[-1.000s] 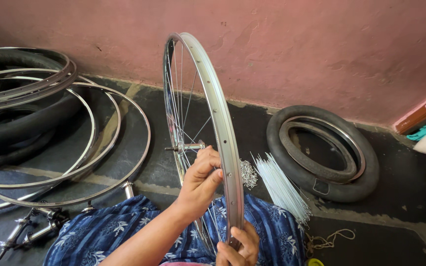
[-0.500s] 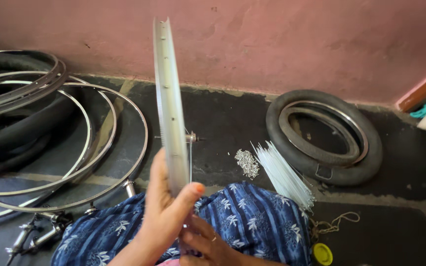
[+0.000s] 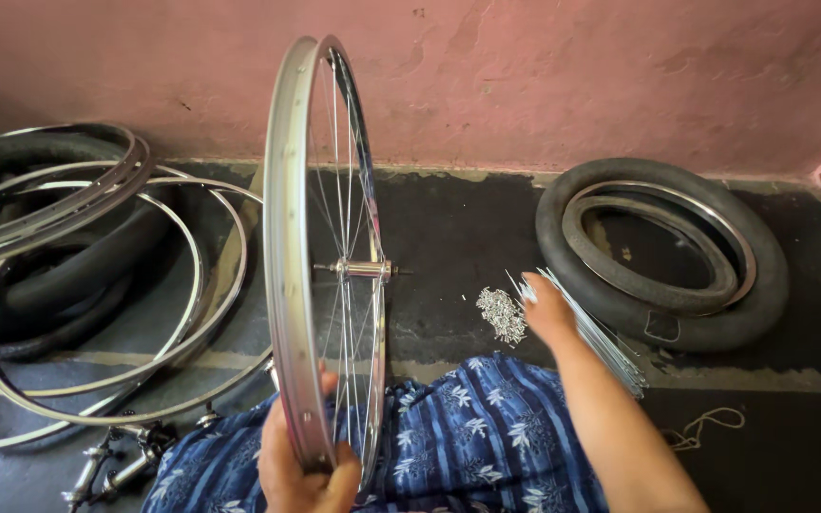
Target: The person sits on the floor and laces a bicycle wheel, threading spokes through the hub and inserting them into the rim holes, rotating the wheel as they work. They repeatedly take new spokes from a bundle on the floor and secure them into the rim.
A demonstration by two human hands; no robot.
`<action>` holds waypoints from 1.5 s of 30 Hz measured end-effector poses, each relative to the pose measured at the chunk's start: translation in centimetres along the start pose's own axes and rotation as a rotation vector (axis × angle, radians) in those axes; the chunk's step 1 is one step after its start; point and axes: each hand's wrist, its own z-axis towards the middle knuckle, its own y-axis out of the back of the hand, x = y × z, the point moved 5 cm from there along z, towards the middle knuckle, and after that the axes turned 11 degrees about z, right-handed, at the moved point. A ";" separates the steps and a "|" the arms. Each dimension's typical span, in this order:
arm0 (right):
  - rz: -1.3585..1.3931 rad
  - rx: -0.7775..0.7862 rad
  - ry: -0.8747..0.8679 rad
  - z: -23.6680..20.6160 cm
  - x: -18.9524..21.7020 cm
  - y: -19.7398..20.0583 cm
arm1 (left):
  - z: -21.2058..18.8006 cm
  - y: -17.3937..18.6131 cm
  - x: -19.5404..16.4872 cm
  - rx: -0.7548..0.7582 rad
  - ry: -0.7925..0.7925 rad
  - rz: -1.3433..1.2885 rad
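A silver spoked bicycle wheel (image 3: 289,247) stands upright in front of me, its hub (image 3: 361,270) at mid height. My left hand (image 3: 304,465) grips the bottom of the rim over my blue patterned lap. My right hand (image 3: 548,309) reaches out to the floor on the right. It rests on a bundle of loose silver spokes (image 3: 601,334), just beside a small heap of spoke nipples (image 3: 501,313). Whether its fingers hold a spoke is hidden.
A stack of bare rims (image 3: 78,285) and black tyres (image 3: 45,285) lies on the floor at left. A tyre with a rim inside (image 3: 662,252) lies at right. Hubs and axles (image 3: 111,465) sit at lower left. A pink wall (image 3: 572,76) runs behind.
The wheel has been turned about its upright axis. My right hand has left the wheel's rim and moved out right to the spokes on the floor. My left hand now holds the rim's bottom.
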 end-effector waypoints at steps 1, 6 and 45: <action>-0.093 0.030 -0.126 0.8 -2.8 0.0 | -1.1 -0.5 1.6 -0.036 -0.001 0.005; -0.307 0.224 -0.599 0.8 -12.6 1.0 | -3.7 -2.0 8.2 -0.108 -0.013 -0.247; 1.614 -0.069 0.088 4.0 9.4 3.0 | 8.2 2.9 2.7 0.153 0.349 -0.150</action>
